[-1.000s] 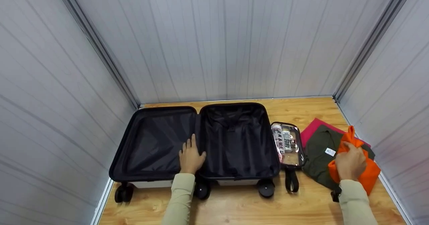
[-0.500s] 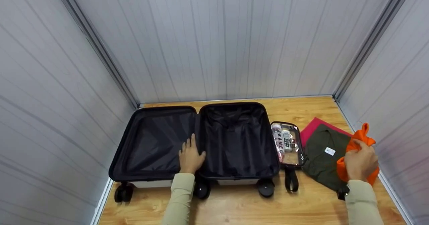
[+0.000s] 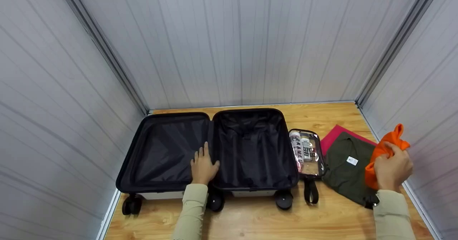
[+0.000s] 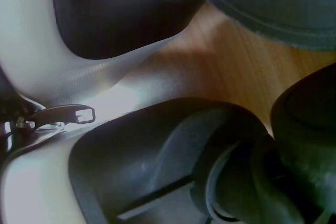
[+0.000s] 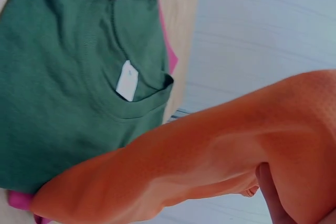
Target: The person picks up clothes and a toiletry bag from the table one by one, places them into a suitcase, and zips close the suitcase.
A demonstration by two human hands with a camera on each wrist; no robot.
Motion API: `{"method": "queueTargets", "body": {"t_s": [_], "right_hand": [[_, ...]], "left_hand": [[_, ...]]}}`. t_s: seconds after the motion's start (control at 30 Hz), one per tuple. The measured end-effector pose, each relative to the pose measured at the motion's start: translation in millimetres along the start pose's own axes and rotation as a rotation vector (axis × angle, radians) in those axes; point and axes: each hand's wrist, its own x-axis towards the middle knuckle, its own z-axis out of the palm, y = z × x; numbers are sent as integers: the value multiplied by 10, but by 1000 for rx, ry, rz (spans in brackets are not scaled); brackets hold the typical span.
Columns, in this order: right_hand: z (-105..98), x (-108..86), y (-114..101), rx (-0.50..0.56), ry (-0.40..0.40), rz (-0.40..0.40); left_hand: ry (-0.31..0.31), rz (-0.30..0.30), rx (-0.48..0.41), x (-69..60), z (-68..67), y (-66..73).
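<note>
At the right of the head view my right hand (image 3: 394, 165) grips a bunched orange cloth (image 3: 383, 154), lifted over a dark green shirt (image 3: 345, 165) with a white label (image 3: 352, 160). In the right wrist view the orange cloth (image 5: 173, 156) hangs down across the green shirt (image 5: 63, 93); only a bit of the hand shows at the lower right. My left hand (image 3: 203, 166) rests with spread fingers on the middle hinge side of an opened suitcase (image 3: 168, 150). The left wrist view shows the suitcase's white shell and black wheels (image 4: 231, 182), not the hand.
A clear toiletry pouch (image 3: 307, 154) with bottles and a black strap lies against the suitcase's right side. A pink cloth (image 3: 331, 136) sticks out from beneath the green shirt. Grey panel walls (image 3: 243, 47) stand at the back and both sides of the wood floor (image 3: 250, 222).
My right hand has moved right and slightly up, drawing the orange cloth off much of the green shirt and gathering it higher. The left hand stays in place on the suitcase.
</note>
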Motion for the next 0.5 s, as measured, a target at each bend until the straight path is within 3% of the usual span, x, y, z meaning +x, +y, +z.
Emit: {"method": "queueTargets", "body": {"t_s": [0.27,0.5], "right_hand": [[-48,24,-122,69,56,-113],[-43,50,-223,87,30,-220]], "left_hand": [[-14,-7,-8,10,4,15],[-27,-16,12,10,5,6]]}}
